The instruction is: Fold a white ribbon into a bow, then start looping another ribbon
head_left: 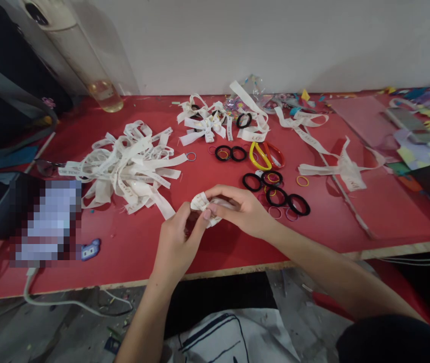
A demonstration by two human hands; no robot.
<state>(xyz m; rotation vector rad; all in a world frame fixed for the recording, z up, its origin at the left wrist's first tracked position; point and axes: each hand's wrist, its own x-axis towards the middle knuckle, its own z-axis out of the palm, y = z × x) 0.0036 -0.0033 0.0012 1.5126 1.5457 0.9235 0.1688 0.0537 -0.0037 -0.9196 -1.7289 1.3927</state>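
- Red table, one of it, runs right across the frame, with everything below sitting on it or held over its front edge.
- White ribbon pile, left of centre: strips overlap so much I honestly can't count them.
- Clear bottle, just one, upper left, with some yellowish liquid at the bottom.
- Loose ribbon on the right, tangled; can't tell whether it's one strip or more.
- Two hands, centre of the frame. Left hand has thumb and fingers pinched close on the pleated ribbon; right hand grips the same piece from the other side, thumb pressed in.
- Ribbon bows, upper middle, bunched together, so no honest count from me.
- That one pleated bundle sits between the fingertips. My read: gathering the folds is the step in hand, and the next move calls for a firm pinch so nothing springs open.
- Yellow and red handles, one of each colour, right of centre.
- Black hair ties: I get seven loose ones, six around the handles, one higher up.
- Thin bands, smallest: one blue near the pile, one yellow alone on the right, a few others too jumbled to count.
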